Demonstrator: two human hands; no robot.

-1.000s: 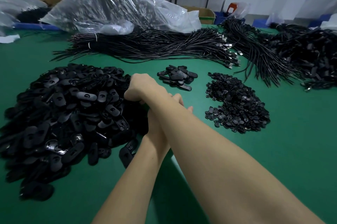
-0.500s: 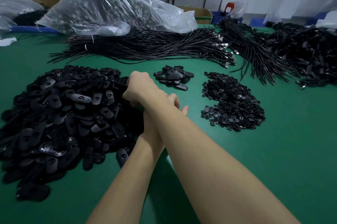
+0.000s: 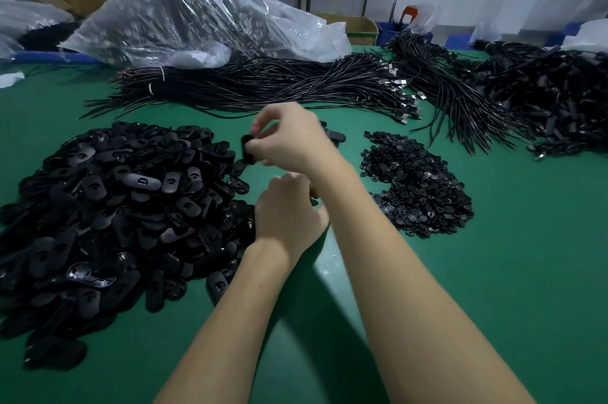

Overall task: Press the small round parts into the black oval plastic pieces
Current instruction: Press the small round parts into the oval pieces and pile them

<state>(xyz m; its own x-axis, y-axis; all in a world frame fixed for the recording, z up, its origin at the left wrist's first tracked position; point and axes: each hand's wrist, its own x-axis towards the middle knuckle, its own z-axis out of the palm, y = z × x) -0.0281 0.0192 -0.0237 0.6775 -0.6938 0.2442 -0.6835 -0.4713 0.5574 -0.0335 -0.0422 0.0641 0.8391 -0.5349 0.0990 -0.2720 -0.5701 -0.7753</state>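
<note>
A large heap of black oval plastic pieces covers the left of the green table. A smaller heap of small round parts lies to the right. My right hand is lifted above the table between the heaps and pinches one black oval piece at its fingertips. My left hand sits below it at the edge of the big heap, fingers curled, partly hidden under my right forearm; I cannot tell whether it holds anything. A few oval pieces lie just behind my right hand.
Bundles of black cables stretch across the back of the table, with more tangled cables at the right. A big clear plastic bag lies behind them. Bare green table shows in front and to the right of the heaps.
My right hand has risen out of the big heap with one oval piece pinched in its fingers. My left hand has curled its fingers in beneath my right forearm.
</note>
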